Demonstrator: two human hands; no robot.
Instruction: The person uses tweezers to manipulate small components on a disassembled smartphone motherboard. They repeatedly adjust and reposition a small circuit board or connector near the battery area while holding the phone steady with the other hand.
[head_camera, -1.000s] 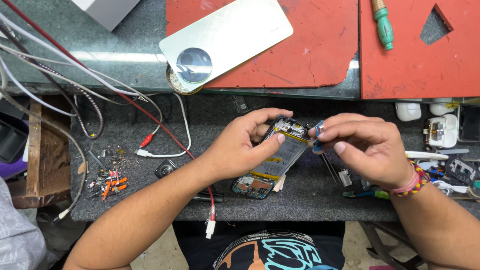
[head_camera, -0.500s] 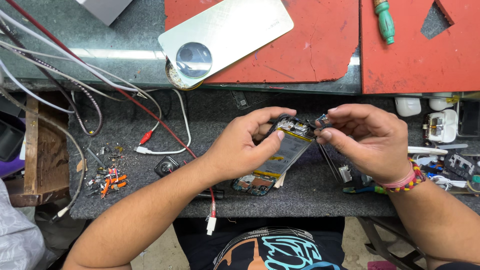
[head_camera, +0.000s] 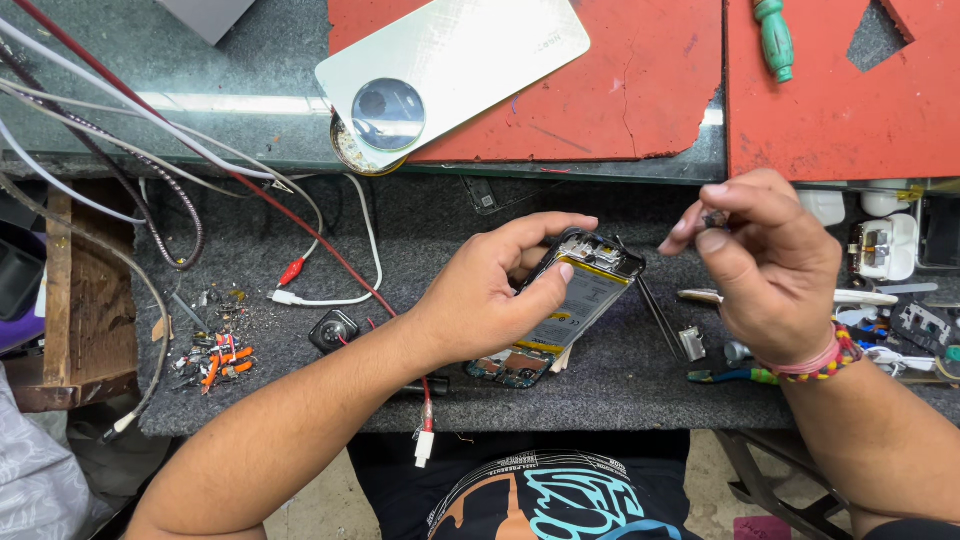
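An opened phone with its battery and circuit board exposed lies tilted on the grey mat. My left hand grips it by its upper end, thumb on the battery. To the right and slightly above the phone, my right hand pinches a tiny dark part between thumb and forefinger, apart from the phone. The phone's pale back cover with a round camera ring rests on the red mat at the top.
Tweezers lie right of the phone. Pliers, small parts and chargers crowd the right edge. Red and white cables and a pile of wire scraps sit left. A green screwdriver lies top right.
My right hand has lifted off the phone's top edge and moved right and up, carrying a tiny part. My left hand keeps hold of the phone.
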